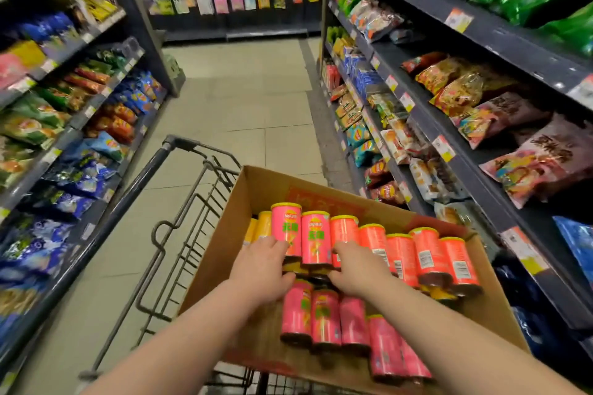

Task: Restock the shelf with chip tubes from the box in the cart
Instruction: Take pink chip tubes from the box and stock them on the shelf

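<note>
Chip tubes [316, 237] sit in rows inside the cardboard box [256, 189] in the cart [179, 144], lower centre of frame. Left grip [264, 266] and right grip [357, 269] each close around pink tubes in the far row. Advised: lift straight up, keeping neighbouring tubes from toppling.

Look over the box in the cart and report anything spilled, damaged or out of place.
Nothing looks spilled or crushed. The pink cylindrical chip tubes lie in rows in the brown cardboard box. Only two yellow tubes in its far left corner differ.
</note>
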